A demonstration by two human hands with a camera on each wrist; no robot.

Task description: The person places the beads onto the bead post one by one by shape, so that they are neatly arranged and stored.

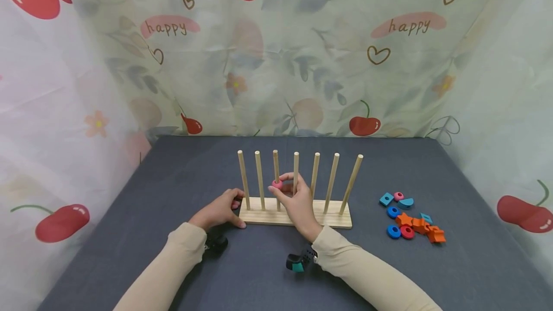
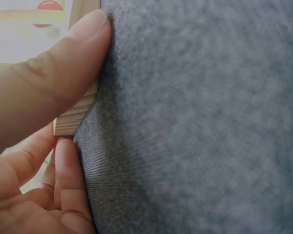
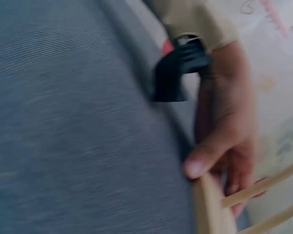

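In the head view I'm pinching a pink bead [image 1: 277, 185] with the fingers of the right hand [image 1: 299, 206]; it is sitting around a rod [image 1: 275, 167], partway up, third from the 9 o'clock end of the wooden stand [image 1: 267, 218]. The left hand [image 1: 221, 210] is gripping that end. Toward 3 o'clock, coloured blocks [image 1: 420, 226] and rings [image 1: 403, 234] are lying on the counter [image 1: 432, 172].

The left hand [image 1: 222, 210] grips with its thumb [image 2: 53, 80] and fingers [image 2: 71, 180] set apart, the fingers bent; just to its right, and well apart from it, the right hand [image 1: 299, 205] pinches between thumb [image 1: 281, 196] and fingertips [image 1: 285, 176] (these point toward the left hand); the left forearm [image 1: 162, 270] slants down and left from its hand; the right forearm [image 1: 371, 272] slants down and right; both are sleeved to the wrist.
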